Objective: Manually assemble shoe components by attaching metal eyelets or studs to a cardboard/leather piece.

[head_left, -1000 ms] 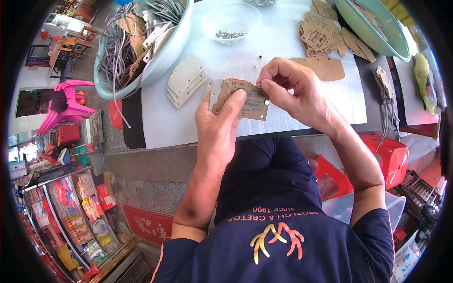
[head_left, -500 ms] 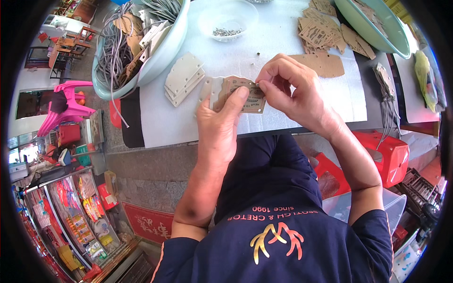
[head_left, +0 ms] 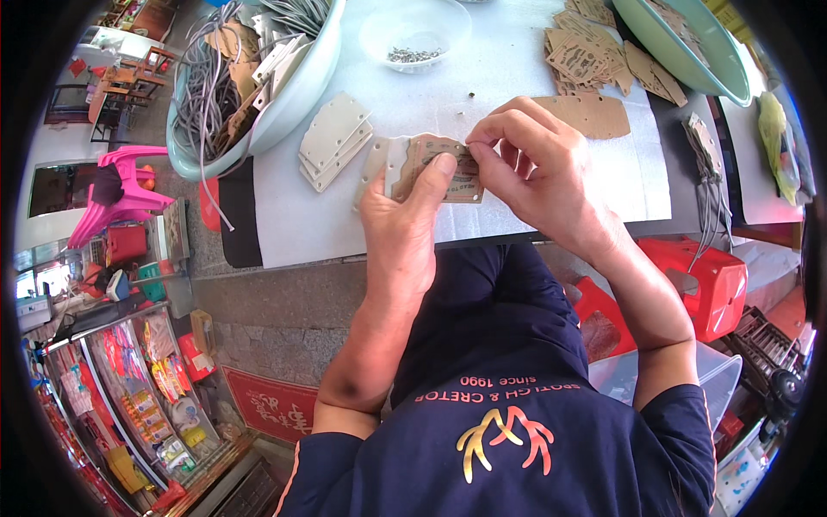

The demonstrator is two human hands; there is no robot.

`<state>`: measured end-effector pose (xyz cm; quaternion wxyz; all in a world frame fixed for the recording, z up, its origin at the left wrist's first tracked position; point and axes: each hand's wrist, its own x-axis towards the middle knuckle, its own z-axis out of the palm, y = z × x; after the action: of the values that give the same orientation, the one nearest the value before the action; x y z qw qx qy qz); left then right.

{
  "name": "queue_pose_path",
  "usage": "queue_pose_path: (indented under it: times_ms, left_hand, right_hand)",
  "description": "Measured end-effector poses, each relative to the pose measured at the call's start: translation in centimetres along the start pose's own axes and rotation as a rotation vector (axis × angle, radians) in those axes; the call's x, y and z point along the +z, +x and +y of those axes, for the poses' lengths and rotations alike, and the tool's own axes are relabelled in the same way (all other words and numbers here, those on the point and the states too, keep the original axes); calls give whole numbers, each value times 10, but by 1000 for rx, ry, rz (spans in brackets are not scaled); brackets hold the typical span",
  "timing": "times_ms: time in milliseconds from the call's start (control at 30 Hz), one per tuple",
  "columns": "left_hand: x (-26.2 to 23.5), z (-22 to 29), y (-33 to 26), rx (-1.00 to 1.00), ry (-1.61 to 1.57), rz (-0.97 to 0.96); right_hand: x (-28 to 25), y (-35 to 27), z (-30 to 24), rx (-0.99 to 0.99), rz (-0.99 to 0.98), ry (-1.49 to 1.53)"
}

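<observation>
My left hand grips a brown printed card laid over pale, hole-edged plates, its thumb pressed flat on the print. At the card's upper right corner, my right hand pinches with thumb and index finger. Whatever sits between those fingertips is too small to make out. Left of the card lies a fanned stack of pale plates with small holes. A blank brown card rests beyond my right hand. Small metal pieces lie in a clear bowl.
A pale green basin of grey cords and tags stands at the left. Another green basin sits far right, near piled brown cards. Corded tags hang over the right table edge. Red stools stand below.
The card and plates have tilted slightly and shifted a little left in my left hand. My right hand stays at the card's corner, its fingers slightly more raised.
</observation>
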<state>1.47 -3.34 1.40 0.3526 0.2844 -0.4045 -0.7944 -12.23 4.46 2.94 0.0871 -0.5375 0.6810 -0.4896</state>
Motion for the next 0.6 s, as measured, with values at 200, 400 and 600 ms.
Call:
queue_pose_path:
  times_ms: [200, 400, 600]
  left_hand:
    - [2, -1, -2, 23, 32, 4]
    - [2, -3, -3, 42, 44, 7]
    - [3, -3, -4, 51, 50, -7]
  right_hand:
    - [-3, -2, -2, 6, -16, 111]
    - [0, -2, -2, 12, -9, 109]
    - [1, -1, 0, 3, -2, 106]
